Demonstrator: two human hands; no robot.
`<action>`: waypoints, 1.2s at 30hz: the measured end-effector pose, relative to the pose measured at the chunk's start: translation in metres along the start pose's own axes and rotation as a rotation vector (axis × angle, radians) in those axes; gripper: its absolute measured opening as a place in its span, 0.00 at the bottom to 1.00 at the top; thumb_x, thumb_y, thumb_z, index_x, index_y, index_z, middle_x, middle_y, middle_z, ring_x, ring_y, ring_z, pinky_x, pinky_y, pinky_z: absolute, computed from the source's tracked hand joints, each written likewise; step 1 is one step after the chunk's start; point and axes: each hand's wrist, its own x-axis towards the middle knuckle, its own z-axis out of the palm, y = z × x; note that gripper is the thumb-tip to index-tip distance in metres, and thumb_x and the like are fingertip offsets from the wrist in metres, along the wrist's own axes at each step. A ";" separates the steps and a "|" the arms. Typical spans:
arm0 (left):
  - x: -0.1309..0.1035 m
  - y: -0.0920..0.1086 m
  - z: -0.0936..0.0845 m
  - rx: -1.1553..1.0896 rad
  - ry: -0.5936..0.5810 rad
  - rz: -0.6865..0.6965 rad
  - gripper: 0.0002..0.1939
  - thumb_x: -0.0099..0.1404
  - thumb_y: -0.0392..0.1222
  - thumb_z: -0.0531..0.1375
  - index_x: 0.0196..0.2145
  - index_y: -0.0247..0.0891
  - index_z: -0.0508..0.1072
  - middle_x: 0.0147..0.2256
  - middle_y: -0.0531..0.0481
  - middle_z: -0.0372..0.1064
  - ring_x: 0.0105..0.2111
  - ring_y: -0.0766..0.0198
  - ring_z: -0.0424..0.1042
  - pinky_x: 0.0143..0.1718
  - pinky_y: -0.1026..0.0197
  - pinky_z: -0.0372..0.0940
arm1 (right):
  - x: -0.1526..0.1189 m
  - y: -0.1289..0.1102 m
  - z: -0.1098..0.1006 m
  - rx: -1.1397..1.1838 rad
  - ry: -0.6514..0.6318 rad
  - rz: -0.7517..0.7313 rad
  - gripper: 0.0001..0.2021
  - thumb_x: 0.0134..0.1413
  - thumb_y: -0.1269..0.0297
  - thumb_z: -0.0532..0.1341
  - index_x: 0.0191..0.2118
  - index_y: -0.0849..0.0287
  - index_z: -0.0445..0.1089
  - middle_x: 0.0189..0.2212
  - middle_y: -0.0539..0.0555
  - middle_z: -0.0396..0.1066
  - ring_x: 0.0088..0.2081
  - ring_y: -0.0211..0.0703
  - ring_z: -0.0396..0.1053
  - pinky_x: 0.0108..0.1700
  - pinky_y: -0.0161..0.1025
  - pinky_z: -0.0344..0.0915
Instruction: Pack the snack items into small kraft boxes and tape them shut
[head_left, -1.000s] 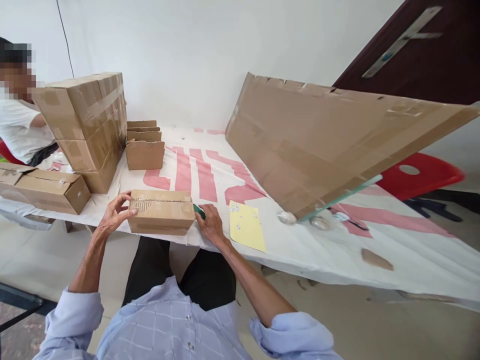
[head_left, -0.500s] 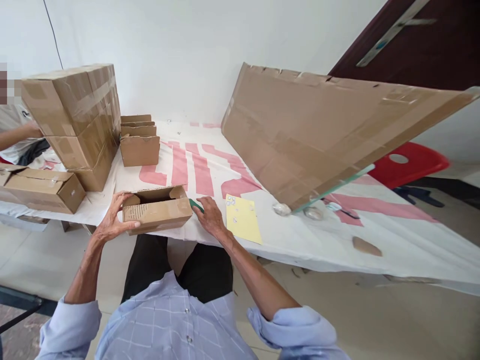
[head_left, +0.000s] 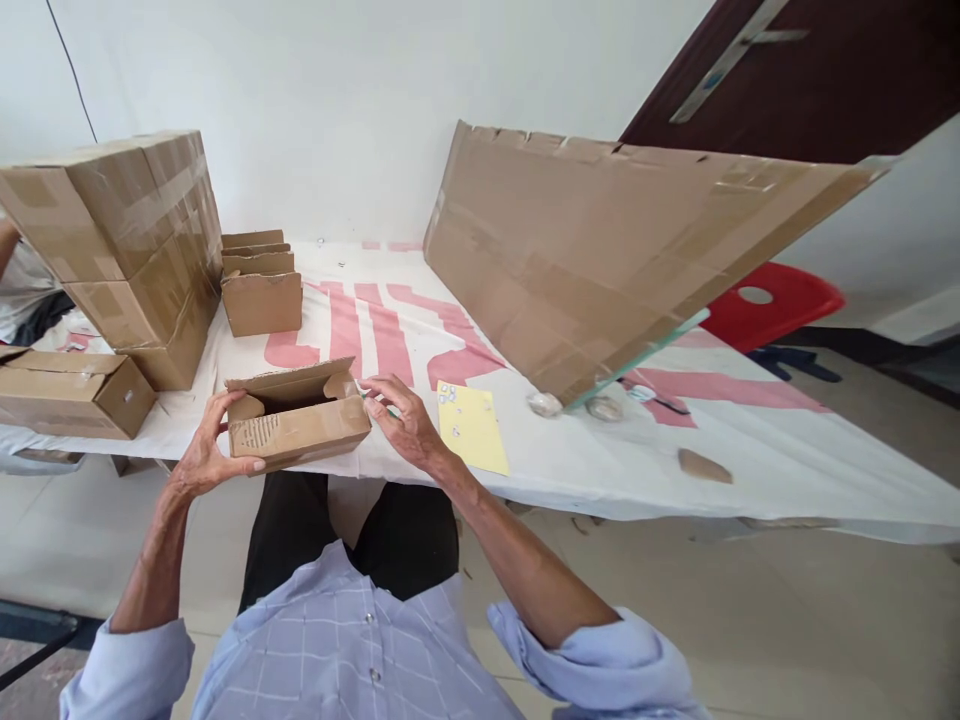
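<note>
Inside of the sm. carton [head_left: 300, 432] too dark to make out; contents can't be told. It sits at the near edge of the surface [head_left: 600, 475], in front of the person, back flap up, top open. L hand [head_left: 204, 458] clamped on its L end, thumb on front face, fingers round the back, tips partly hidden. R hand [head_left: 405, 422] half curled at the R end w/ a green item [head_left: 392, 411] in its grip, mostly covered by fingers, so type unclear; can't tell if fingertips touch the carton's end flap. Co-worker [head_left: 26, 292] cut off at L edge, only part of an arm & lt. clothing showing, rest behind the box stack [head_left: 146, 250]. Small bits on the yellow sheet [head_left: 480, 440] too tiny to ID. Lg. cardboard panel [head_left: 585, 270] blocks part of the surface behind it.

Vs. 1 s ago: carton top was down, now it's open; green item showed more then, less now. Co-worker's head was in frame, now out. Whole view's shifted, stack nearer L edge.
</note>
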 end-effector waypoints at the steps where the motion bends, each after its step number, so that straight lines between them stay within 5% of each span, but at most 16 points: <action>1: 0.000 -0.001 0.000 -0.003 0.004 0.000 0.57 0.53 0.69 0.78 0.72 0.48 0.63 0.71 0.37 0.57 0.72 0.33 0.61 0.67 0.35 0.69 | 0.001 -0.002 0.000 -0.005 -0.025 -0.016 0.15 0.74 0.57 0.61 0.58 0.52 0.78 0.53 0.59 0.78 0.49 0.49 0.77 0.54 0.49 0.77; 6: -0.001 -0.002 -0.001 -0.002 0.022 -0.001 0.60 0.53 0.70 0.77 0.75 0.50 0.58 0.71 0.37 0.58 0.71 0.34 0.65 0.68 0.34 0.69 | 0.001 -0.003 0.000 -0.061 -0.081 -0.053 0.13 0.71 0.59 0.63 0.56 0.52 0.80 0.52 0.59 0.76 0.54 0.52 0.76 0.58 0.52 0.77; 24: 0.000 -0.005 -0.002 -0.021 0.007 -0.029 0.69 0.49 0.71 0.79 0.78 0.50 0.53 0.73 0.36 0.55 0.71 0.32 0.64 0.68 0.33 0.69 | 0.008 -0.036 -0.015 0.059 -0.125 -0.015 0.02 0.64 0.65 0.65 0.38 0.52 0.71 0.37 0.51 0.75 0.38 0.43 0.72 0.43 0.43 0.73; 31: -0.006 0.001 0.001 -0.006 -0.007 0.025 0.65 0.54 0.61 0.78 0.80 0.47 0.51 0.74 0.33 0.52 0.74 0.32 0.59 0.70 0.35 0.68 | -0.022 -0.052 -0.024 -0.097 -0.184 -0.257 0.09 0.66 0.73 0.61 0.36 0.50 0.69 0.40 0.54 0.78 0.45 0.49 0.77 0.49 0.49 0.76; 36: -0.006 0.007 0.004 0.057 0.002 0.104 0.63 0.55 0.57 0.78 0.79 0.47 0.53 0.73 0.32 0.55 0.73 0.32 0.62 0.66 0.33 0.72 | -0.045 -0.051 -0.032 -0.237 -0.252 -0.238 0.05 0.66 0.69 0.65 0.37 0.52 0.72 0.46 0.59 0.78 0.49 0.52 0.78 0.49 0.49 0.78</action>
